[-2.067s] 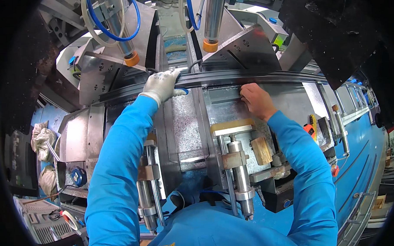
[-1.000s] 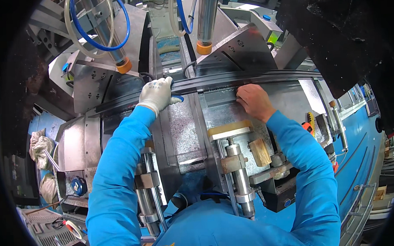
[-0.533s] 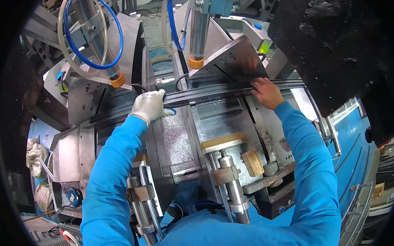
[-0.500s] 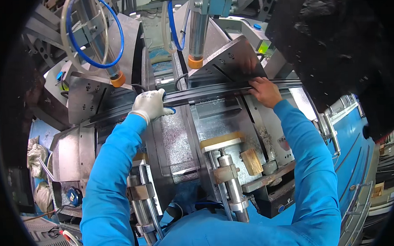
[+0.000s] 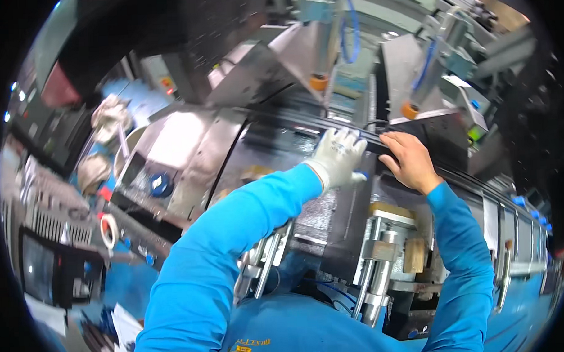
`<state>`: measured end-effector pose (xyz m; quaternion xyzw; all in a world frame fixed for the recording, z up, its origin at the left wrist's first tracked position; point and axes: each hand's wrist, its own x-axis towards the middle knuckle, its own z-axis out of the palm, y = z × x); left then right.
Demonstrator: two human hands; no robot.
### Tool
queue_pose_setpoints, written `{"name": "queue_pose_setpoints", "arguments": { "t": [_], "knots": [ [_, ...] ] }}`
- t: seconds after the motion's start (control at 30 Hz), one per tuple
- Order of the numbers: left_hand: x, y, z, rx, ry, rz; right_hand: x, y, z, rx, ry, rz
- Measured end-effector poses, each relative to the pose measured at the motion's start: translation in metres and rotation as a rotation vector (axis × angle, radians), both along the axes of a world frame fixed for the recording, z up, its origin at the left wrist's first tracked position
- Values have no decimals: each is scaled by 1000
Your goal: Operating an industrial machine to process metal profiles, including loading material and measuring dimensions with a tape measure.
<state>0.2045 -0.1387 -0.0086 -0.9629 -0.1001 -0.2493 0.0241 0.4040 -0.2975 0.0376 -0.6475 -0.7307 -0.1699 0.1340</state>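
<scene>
A long dark metal bar (image 5: 373, 145) runs across the steel bed of a machine, under two angled metal heads. My left hand (image 5: 338, 156), in a white glove, lies over the bar with its fingers curled on the far edge. My bare right hand (image 5: 409, 161) grips the same bar just to the right, a few centimetres from the glove. Both blue sleeves reach up from the lower edge.
Two pneumatic cylinders with orange ends (image 5: 319, 81) (image 5: 410, 109) and blue hoses (image 5: 346, 25) hang above the bar. Steel clamp cylinders (image 5: 375, 266) and a wooden block (image 5: 415, 255) sit below it. A tape roll (image 5: 108, 228) and rags (image 5: 109, 117) lie at the left.
My head has turned, so the machine now sits to the right in view. My right hand has slid left along the bar and is now close to my left hand.
</scene>
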Motion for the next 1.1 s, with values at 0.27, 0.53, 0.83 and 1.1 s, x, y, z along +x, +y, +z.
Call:
{"name": "queue_pose_setpoints", "arguments": {
  "t": [0.27, 0.53, 0.83, 1.1],
  "knots": [
    [-116, 45, 7, -344, 239, 461, -35, 116, -25, -266, 15, -259],
    [-123, 61, -24, -532, 185, 521, -18, 127, -52, -324, 32, -231],
    [-126, 63, -19, -540, 233, 564, -26, 137, -42, -420, 17, -328],
    [-123, 60, -21, -484, 259, 578, -12, 140, -51, -447, 87, -316]
  ]
}}
